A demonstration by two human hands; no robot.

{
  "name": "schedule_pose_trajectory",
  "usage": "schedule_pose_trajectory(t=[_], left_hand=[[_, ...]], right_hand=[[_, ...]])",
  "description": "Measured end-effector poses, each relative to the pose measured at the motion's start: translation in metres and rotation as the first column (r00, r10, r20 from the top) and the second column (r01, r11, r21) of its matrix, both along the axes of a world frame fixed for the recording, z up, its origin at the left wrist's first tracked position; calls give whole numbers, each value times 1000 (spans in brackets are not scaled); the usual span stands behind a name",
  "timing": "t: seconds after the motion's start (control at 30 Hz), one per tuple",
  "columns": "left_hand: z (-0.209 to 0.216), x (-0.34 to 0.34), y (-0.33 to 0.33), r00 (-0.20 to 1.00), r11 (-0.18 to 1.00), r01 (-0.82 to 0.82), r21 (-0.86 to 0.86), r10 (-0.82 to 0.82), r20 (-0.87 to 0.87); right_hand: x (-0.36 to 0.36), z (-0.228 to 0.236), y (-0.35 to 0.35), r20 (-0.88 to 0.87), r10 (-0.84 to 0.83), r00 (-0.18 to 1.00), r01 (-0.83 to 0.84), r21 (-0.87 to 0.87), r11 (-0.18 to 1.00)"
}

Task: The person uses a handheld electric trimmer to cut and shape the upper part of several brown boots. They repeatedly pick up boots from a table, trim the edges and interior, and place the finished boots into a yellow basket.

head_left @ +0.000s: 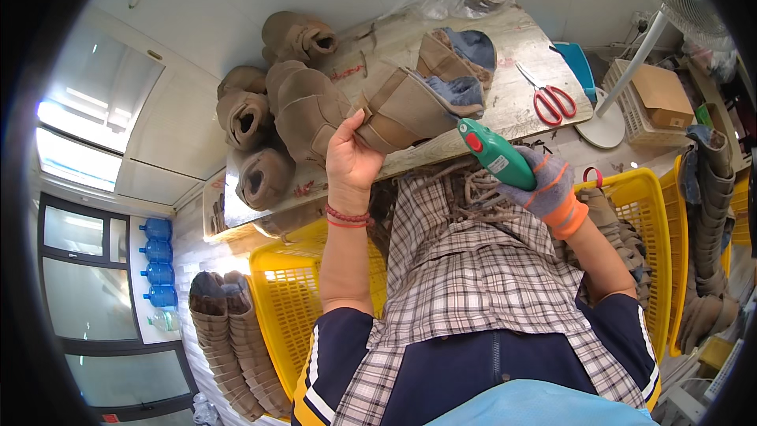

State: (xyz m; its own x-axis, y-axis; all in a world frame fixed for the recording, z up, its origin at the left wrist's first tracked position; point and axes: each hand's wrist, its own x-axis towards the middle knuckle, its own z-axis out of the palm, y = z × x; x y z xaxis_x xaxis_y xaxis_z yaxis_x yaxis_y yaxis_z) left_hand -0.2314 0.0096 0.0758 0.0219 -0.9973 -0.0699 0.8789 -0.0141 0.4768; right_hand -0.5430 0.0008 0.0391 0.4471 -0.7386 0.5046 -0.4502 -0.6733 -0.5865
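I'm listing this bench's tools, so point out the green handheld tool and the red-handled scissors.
Green handheld tool (497, 151): head view, middle of its green casing.
Red-handled scissors (540, 89): head view, pivot between blades and handles.

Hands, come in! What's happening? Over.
Left hand pinching brown boot piece. Gloved right hand gripping green tool, tip near piece's edge. Red-handled scissors aside, on table.
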Motion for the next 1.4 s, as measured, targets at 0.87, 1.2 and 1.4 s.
schedule_pose_trajectory(t=[0.87,1.2,1.4], left_hand=[[-44,-50,6,328,943,-23,-332,321,889],[-47,-61,1,-503,753,307,-582,647,572],[-52,-67,5,-534,727,417,-546,682,500]], right_hand=[[9,-11,-8,321,-97,942,-73,478,876],[5,-6,-13,351,-232,907,-35,612,790],[0,-7,-16,414,-295,861,-63,662,747]])
